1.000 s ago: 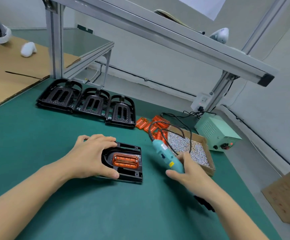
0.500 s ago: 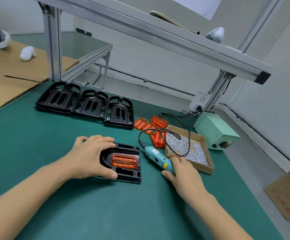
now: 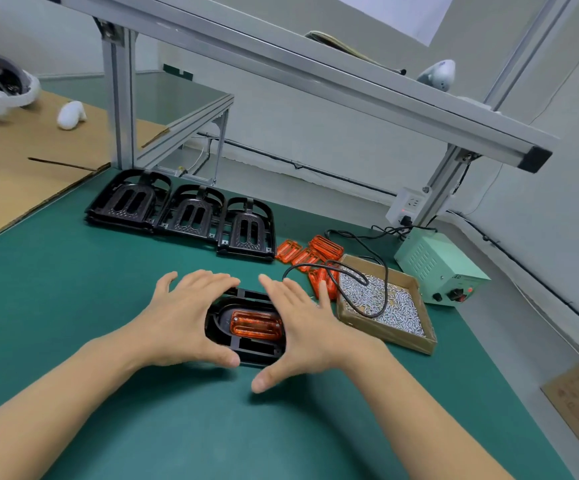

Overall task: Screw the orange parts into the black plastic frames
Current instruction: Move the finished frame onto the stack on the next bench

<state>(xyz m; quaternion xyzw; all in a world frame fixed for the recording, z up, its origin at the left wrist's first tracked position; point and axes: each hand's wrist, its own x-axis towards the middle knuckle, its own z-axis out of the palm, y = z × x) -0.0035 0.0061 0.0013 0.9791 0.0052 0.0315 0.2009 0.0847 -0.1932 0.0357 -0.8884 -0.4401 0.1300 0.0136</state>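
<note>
While the row of bare black frames (image 3: pixel 180 213) waits at the far left of the green mat (image 3: pixel 73 306), one frame is being handled at the centre. Three spots are counted in that row, and the leftmost looks like a stack, so the true number cannot be told.

The left hand (image 3: pixel 180 320) is laid over the left side of the near frame (image 3: pixel 246 351), fingers spread and lightly bent across its far edge, thumb pressed at the near edge. One orange part (image 3: pixel 256 325) is seen seated in that frame's window. Whether every screw is driven cannot be told, though this piece is judged nearly or fully finished.

The right hand (image 3: pixel 302 330) is held open against the frame's right side, fingers straight, thumb spread wide, nothing gripped. No screwdriver is seen in either hand.

Further right, a loose pile of orange parts (image 3: pixel 310 256) is waiting; about five are counted, some hidden behind fingers and the cable (image 3: pixel 350 275). One cardboard tray (image 3: pixel 385 334) of small screws, too many to count, is set beside it, then one pale green power box (image 3: pixel 437 268). Most of the job is judged still to be done.
</note>
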